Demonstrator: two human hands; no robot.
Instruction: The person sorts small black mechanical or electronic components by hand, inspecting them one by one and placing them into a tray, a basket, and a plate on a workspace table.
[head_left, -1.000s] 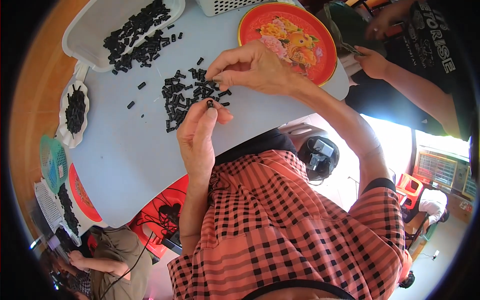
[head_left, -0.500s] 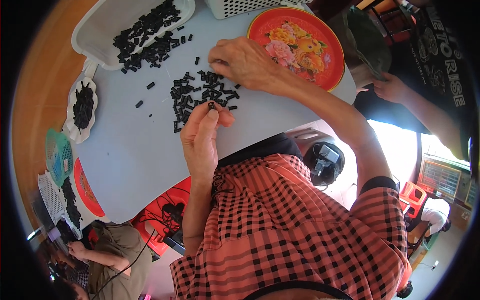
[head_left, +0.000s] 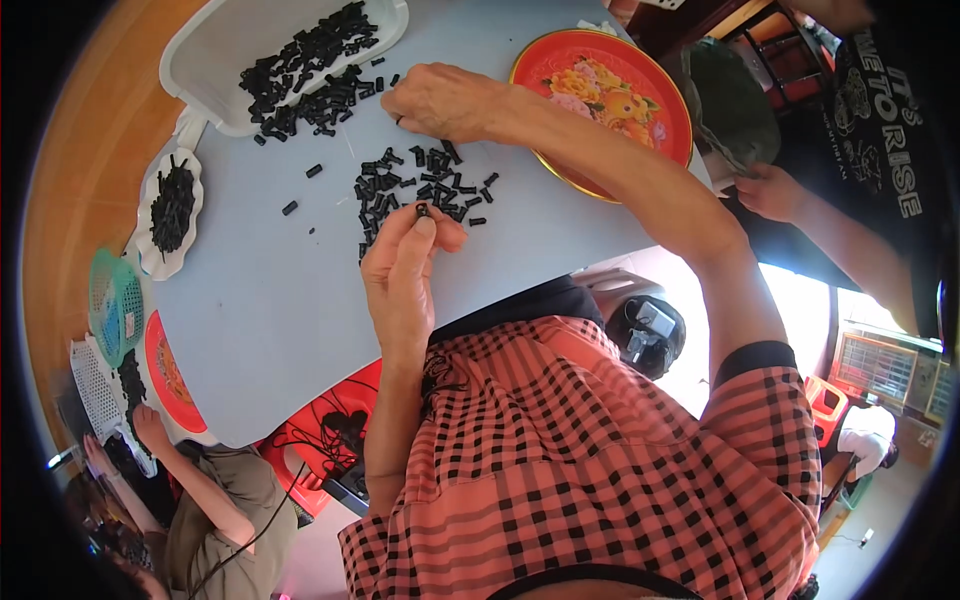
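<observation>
A small black plastic part (head_left: 422, 211) is pinched upright between thumb and fingertips of my left hand (head_left: 400, 270), just above the near edge of a loose pile of similar black parts (head_left: 435, 185). Beyond that pile, my right hand (head_left: 440, 102) hovers low over the table with its fingers curled downward. The fingertips are turned away, so whatever they grip, if anything, stays hidden. One loose black part lies close by those fingers, at the edge of a larger heap (head_left: 325, 105) spilling out of a white tub (head_left: 210, 75).
A wavy white dish (head_left: 192, 240) of thin black pieces stands at left. A red floral tray (head_left: 655, 90) lies partly under my right forearm. Beyond the table's left end are a green basket (head_left: 112, 300) and co-workers. Another person's hand (head_left: 768, 192) is at right.
My right hand has moved left and farther off, from the pile's far edge toward the tub. My left hand holds still. A co-worker at lower left has reached up to black parts there.
</observation>
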